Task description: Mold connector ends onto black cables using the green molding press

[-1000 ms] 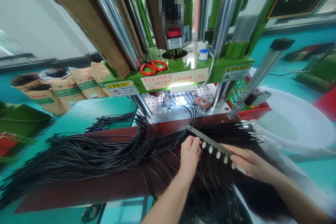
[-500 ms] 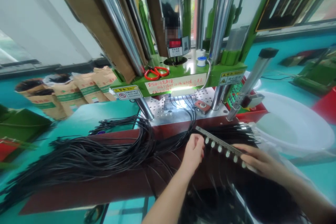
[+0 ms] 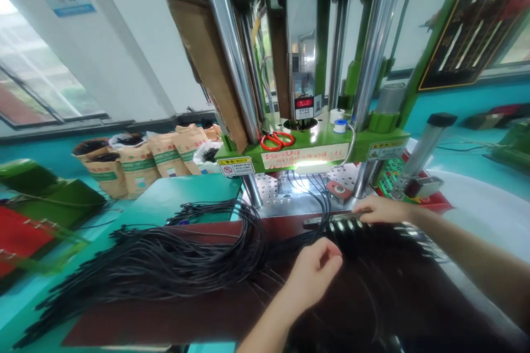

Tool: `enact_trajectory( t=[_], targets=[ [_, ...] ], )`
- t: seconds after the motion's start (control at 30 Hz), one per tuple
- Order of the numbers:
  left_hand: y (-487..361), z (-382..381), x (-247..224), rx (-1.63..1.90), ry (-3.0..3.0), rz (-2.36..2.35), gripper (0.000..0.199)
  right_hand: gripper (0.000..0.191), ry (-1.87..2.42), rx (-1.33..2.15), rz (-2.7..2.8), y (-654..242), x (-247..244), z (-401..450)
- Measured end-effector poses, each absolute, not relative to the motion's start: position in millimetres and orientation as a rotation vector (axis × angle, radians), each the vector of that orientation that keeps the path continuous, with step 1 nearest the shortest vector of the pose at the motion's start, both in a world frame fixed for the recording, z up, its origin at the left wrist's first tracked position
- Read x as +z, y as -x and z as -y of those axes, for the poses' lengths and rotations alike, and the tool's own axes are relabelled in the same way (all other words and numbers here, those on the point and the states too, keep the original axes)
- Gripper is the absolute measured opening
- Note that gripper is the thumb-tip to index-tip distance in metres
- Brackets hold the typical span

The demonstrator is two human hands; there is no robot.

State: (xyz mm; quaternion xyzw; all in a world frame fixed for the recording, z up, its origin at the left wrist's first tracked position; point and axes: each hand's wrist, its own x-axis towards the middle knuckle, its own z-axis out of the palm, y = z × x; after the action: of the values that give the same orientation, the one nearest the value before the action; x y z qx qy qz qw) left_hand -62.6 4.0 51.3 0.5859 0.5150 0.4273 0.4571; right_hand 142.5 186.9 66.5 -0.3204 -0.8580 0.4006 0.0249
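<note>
My right hand (image 3: 383, 210) grips the right end of a metal mould bar (image 3: 343, 223), which has a row of pale connector ends along it. The bar rests low at the front edge of the press's perforated plate (image 3: 269, 198), beside black cables (image 3: 325, 198) running out of the press. Nearer to me, my left hand (image 3: 317, 270) hovers over the dark red board (image 3: 199, 320). Its fingers are loosely curled, a gap shows between thumb and forefinger, and no object is visible in it. A large bundle of black cables (image 3: 178, 259) lies to its left.
Red-handled scissors (image 3: 277, 141) and a solder spool (image 3: 340, 126) sit on the green press crosspiece (image 3: 372, 140). A small red-brown block (image 3: 338, 190) lies on the plate. A white tub (image 3: 484, 193) stands right, paper sacks (image 3: 136, 168) back left.
My right hand has carried the bar forward and lowered it by the press plate. My left hand has come away from the bar towards me. The view has shifted.
</note>
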Motion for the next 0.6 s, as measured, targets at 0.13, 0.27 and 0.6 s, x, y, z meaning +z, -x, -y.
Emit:
enact_trajectory(
  t=[0.13,0.27,0.6],
  targets=[
    [82.8,-20.1,49.3,1.142,-1.557,-1.449,0.014,0.022,0.809,0.964,2.845,-114.1,57.4,-198.6],
    [91.5,-37.9,33.1,1.278,-1.646,-1.609,0.016,0.022,0.840,0.817,2.862,-113.2,49.2,-193.6],
    [85.4,-42.8,9.6,1.336,-1.815,-1.730,0.016,0.024,1.046,0.669,2.209,-45.8,51.5,-243.0]
  ],
)
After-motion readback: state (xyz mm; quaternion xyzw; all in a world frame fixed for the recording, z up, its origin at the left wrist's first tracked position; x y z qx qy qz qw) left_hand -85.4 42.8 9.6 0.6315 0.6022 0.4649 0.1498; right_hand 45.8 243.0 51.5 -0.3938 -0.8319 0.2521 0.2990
